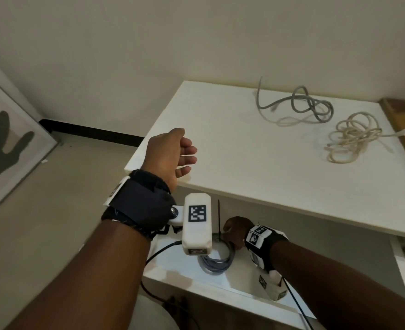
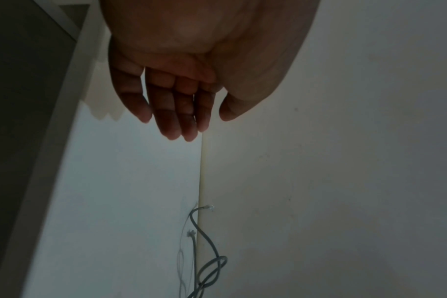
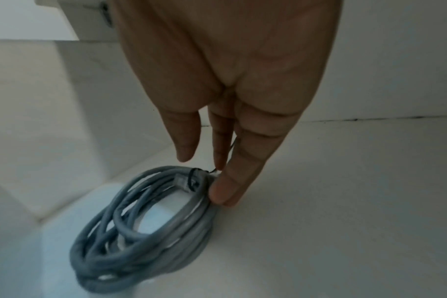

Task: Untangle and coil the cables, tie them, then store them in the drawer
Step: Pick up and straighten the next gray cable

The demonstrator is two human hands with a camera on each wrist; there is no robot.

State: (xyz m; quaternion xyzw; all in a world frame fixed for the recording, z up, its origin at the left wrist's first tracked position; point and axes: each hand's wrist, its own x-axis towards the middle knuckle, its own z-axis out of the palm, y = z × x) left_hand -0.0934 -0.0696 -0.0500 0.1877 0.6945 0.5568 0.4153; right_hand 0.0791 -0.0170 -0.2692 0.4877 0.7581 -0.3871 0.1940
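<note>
Grey zip-tied cable coil [image 3: 189, 227] sits in white drawer [image 1: 187, 265] for storage, right hand [image 1: 233, 231] apparently steadying it with straight fingers [image 3: 242, 161], left hand [image 1: 170, 158] relaxed, empty.

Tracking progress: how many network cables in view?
3. The coiled grey cable lies in the drawer, touched by the right hand; the tangled grey cable and the tangled cream cable lie on the tabletop. Others may hide behind the arms.

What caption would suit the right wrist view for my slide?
Right hand touching a coiled grey cable, bound with a black zip tie, on the floor of a white drawer.
</note>
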